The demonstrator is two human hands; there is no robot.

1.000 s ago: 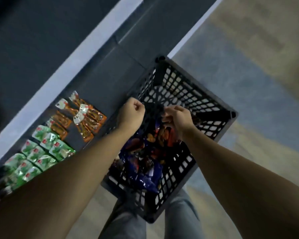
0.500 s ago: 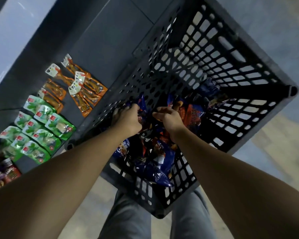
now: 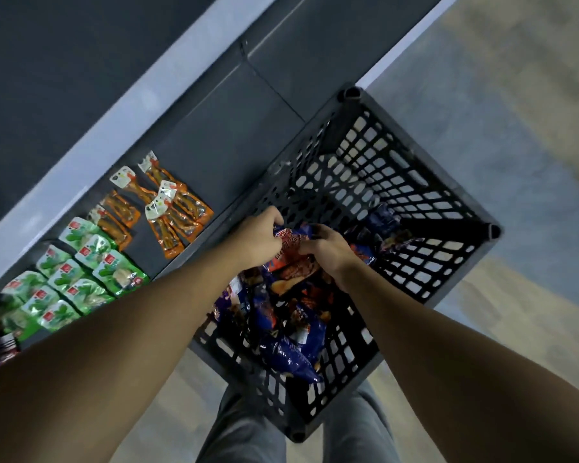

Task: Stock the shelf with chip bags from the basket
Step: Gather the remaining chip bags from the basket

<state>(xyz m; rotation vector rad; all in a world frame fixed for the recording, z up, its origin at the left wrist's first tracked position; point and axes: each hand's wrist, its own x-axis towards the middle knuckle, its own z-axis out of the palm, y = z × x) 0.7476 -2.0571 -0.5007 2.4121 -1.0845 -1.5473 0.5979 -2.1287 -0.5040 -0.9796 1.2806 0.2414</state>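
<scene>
Head view, looking down: black lattice basket (image 3: 415,182) at centre right, tilted against the front edge of the dark shelf (image 3: 221,128) running from lower left to upper right. Both hands inside it at mid-frame — left hand (image 3: 259,237) and right hand (image 3: 328,250) each pinching an upper corner of one red-and-blue chip bag (image 3: 291,253), grip closed on it from either side, bag lifted a little over the heap. Below and behind the hands, a loose pile of blue and orange chip bags (image 3: 288,332); roughly six to eight showing, exact number hard to tell, with one or two more at the far right wall of the basket. On the shelf, left of frame: about seven orange packets (image 3: 171,208) and, lower left, some nine or ten green packets (image 3: 81,272); a darker purple pack or two cut off at the left edge. No chip bags visible on the shelf, wide bare stretch beside the orange ones — stocking seemingly barely begun, nearly the whole basket left.
</scene>
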